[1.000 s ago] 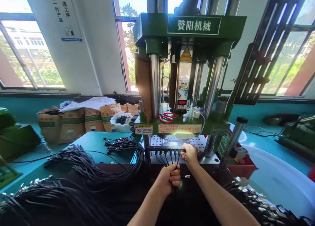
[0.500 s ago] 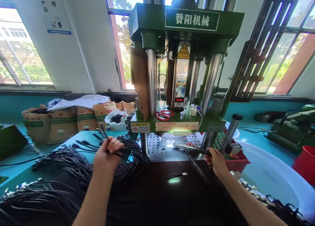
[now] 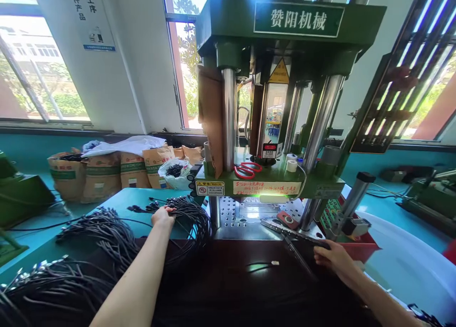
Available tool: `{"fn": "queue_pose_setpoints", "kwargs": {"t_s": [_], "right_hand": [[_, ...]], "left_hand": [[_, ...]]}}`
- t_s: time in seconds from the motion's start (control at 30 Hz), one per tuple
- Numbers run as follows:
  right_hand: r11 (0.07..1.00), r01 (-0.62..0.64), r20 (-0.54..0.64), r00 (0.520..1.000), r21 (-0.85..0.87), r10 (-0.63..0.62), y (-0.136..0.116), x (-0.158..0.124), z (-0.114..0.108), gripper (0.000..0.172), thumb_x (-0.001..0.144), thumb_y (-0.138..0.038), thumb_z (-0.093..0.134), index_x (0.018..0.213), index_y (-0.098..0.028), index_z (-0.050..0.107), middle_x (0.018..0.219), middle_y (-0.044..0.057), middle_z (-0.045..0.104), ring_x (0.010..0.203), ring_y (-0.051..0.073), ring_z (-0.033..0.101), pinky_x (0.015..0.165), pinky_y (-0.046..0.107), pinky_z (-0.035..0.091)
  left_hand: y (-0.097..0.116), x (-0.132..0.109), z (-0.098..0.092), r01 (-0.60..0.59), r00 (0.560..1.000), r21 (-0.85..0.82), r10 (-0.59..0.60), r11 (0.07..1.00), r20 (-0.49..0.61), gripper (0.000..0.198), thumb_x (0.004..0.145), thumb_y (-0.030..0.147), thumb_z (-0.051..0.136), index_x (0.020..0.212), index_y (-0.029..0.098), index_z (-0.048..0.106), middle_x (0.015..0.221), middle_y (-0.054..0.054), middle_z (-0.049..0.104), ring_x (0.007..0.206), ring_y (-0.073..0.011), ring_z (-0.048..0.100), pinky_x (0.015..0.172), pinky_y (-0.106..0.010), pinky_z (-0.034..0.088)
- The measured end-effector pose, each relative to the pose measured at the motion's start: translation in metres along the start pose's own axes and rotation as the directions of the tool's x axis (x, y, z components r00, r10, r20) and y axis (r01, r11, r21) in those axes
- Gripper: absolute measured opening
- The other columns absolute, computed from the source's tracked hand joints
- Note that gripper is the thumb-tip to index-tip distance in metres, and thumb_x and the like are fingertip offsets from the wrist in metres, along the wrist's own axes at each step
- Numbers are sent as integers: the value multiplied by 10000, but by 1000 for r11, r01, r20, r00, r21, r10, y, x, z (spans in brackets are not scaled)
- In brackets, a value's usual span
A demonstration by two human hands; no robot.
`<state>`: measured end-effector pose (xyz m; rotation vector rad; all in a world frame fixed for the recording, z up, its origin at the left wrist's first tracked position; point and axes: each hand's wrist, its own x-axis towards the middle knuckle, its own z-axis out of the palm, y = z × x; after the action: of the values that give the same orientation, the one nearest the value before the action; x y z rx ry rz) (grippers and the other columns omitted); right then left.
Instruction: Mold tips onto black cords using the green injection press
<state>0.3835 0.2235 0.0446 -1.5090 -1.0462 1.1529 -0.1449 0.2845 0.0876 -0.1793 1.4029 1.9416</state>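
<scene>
My left hand (image 3: 163, 216) lies at the bundle of black cables (image 3: 192, 213) on the left, its fingers curled on some of them; the fingertips are partly hidden. Cable ends (image 3: 144, 206) spread out to the left of it. My right hand (image 3: 331, 254) grips the black handle end of a long, slotted metal strip (image 3: 290, 232), whose far end reaches over the perforated bed of the green press (image 3: 245, 191). A second metal strip (image 3: 298, 254) slants beneath it over the dark table edge. One short black cable with a pale connector (image 3: 275, 263) lies in front.
More black cable bundles (image 3: 101, 229) lie at the left, some with metal connectors (image 3: 42, 266). Red-handled scissors (image 3: 247, 170) rest on the press. At right are a red bin (image 3: 363, 251), an upright metal cylinder (image 3: 356, 198) and a large pale tub (image 3: 409, 255).
My left hand has gone down from above the table, with the cables it held, to the bundle. My right hand has lowered the strip toward the press bed's front edge. The view has shifted.
</scene>
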Motion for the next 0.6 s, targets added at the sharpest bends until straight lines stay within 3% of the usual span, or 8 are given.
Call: {"fn": "queue_pose_setpoints", "kwargs": {"t_s": [0.07, 0.2, 0.27, 0.33, 0.4, 0.43, 0.5, 0.6], "right_hand": [[980, 61, -4, 998, -188, -63, -2, 7, -7, 240, 529, -248, 704, 711, -165, 572, 546, 9, 598, 553, 216, 604, 536, 337, 500], [889, 171, 2, 982, -425, -188, -8, 12, -15, 189, 507, -297, 694, 654, -194, 632, 669, 45, 652, 801, 305, 599, 757, 394, 441], [777, 265, 90, 961, -572, -261, -7, 9, -15, 162, 545, -325, 656, 643, -196, 644, 741, 66, 651, 836, 313, 589, 791, 396, 418], [570, 365, 218, 925, -736, -310, -5, 5, -14, 187, 637, -356, 575, 675, -190, 652, 795, 82, 635, 815, 291, 598, 762, 379, 431], [347, 415, 309, 895, -841, -322, -1, 4, -14, 249, 725, -356, 479, 752, -182, 654, 854, 98, 620, 819, 272, 606, 733, 362, 449], [282, 414, 324, 891, -865, -317, 1, 4, -15, 269, 750, -345, 447, 793, -176, 652, 879, 106, 617, 829, 271, 608, 730, 361, 455], [207, 420, 350, 886, -883, -305, 5, 7, -17, 298, 776, -326, 409, 865, -164, 643, 923, 122, 617, 842, 278, 613, 741, 374, 465], [172, 466, 408, 866, -868, -289, 14, 16, -26, 331, 777, -323, 404, 958, -157, 627, 1009, 140, 621, 896, 295, 610, 774, 394, 476]], "left_hand": [[-6, 1, 4, 16, 998, 70, -20, 997, 63, 218, 859, 320, 474, 934, 125, 538, 775, 2, 555, 577, -70, 507, 504, -212, 452], [-24, -5, 1, 39, 977, 242, -88, 970, 196, 240, 838, 363, 490, 863, 129, 536, 703, 3, 540, 569, -98, 523, 553, -261, 473], [-28, -8, -6, 33, 970, 337, -111, 941, 215, 336, 820, 458, 466, 832, 128, 528, 680, -21, 533, 573, -133, 536, 554, -285, 467], [-24, -10, -14, 3, 973, 428, -101, 904, 206, 434, 806, 539, 408, 837, 123, 525, 699, -57, 537, 601, -174, 551, 548, -303, 454], [-15, -14, -22, -61, 980, 510, -45, 858, 192, 441, 790, 540, 418, 857, 118, 526, 740, -79, 541, 641, -203, 554, 552, -313, 436], [-10, -18, -26, -112, 981, 543, 4, 832, 196, 403, 773, 506, 469, 862, 118, 529, 758, -79, 542, 661, -208, 548, 562, -311, 425], [1, -30, -35, -250, 960, 582, 120, 774, 253, 284, 725, 382, 577, 849, 129, 544, 778, -56, 545, 690, -192, 524, 595, -287, 404], [7, -67, -52, -460, 870, 562, 223, 687, 440, 140, 650, 242, 656, 746, 163, 590, 718, -2, 555, 676, -151, 484, 633, -238, 374]]}}
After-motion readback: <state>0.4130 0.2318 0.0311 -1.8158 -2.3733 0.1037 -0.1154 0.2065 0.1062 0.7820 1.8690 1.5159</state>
